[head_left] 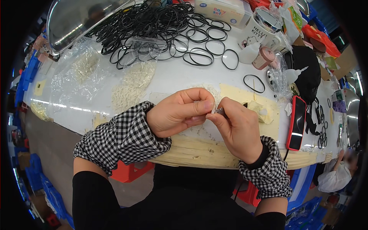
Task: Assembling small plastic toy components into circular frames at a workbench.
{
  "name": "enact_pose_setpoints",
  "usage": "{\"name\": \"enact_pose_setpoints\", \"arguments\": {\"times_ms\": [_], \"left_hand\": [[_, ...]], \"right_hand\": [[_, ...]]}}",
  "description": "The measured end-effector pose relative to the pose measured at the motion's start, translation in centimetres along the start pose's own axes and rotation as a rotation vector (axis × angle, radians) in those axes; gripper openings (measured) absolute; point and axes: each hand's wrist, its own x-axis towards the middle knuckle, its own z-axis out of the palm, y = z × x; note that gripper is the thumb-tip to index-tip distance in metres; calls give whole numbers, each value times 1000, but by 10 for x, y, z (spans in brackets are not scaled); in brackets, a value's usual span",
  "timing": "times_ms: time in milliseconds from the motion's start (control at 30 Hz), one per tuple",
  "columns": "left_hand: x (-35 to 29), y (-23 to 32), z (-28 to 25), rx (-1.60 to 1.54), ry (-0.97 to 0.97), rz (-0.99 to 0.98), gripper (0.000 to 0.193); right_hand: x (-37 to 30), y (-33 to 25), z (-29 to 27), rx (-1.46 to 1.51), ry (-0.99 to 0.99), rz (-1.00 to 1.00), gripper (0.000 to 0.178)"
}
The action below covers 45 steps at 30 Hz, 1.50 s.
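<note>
Over the table's front edge my two hands meet, fingertips almost touching. My left hand (182, 111) is closed in a pinch, thumb against forefinger. My right hand (241, 128) is also closed, its thumb and forefinger pinching at the same spot. Between them shows a small white piece (213, 109), too small to name; a greyish bit appears by the right fingertips. Left of my hands lies a spread of small white pieces (132, 86), partly under a clear bag. Beyond, black rubber-like loops (145, 28) lie in a heap, with single black rings (230, 59) around it.
A yellow sheet (270, 111) lies right of my hands, and a red-cased phone (297, 122) beyond it. Squeeze bottles (249, 53), a white mug (253, 34) and a tissue pack (222, 11) stand at the back right. A clear plastic bag (74, 90) lies left.
</note>
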Motion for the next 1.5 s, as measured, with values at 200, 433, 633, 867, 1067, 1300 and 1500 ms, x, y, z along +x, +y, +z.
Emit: {"name": "enact_pose_setpoints", "arguments": {"times_ms": [200,433,633,867,1067,1300,1500], "left_hand": [[2,1,3,-33,77,42,14],[5,8,-2,-201,254,114,16],[5,7,-3,-152,308,113,16],[4,5,2,95,356,18,17],[3,-1,4,-105,94,-157,24],[2,-5,3,-100,193,-151,21],[2,-2,3,-9,228,-150,18]], "right_hand": [[0,0,-4,36,-24,53,29],[-4,5,-15,-15,-132,113,16],[-10,9,-4,-233,-263,107,18],[-5,6,1,-122,-127,82,22],[-3,7,3,61,99,-7,27],[-4,8,4,59,156,-75,22],[-5,8,3,64,176,-83,25]]}}
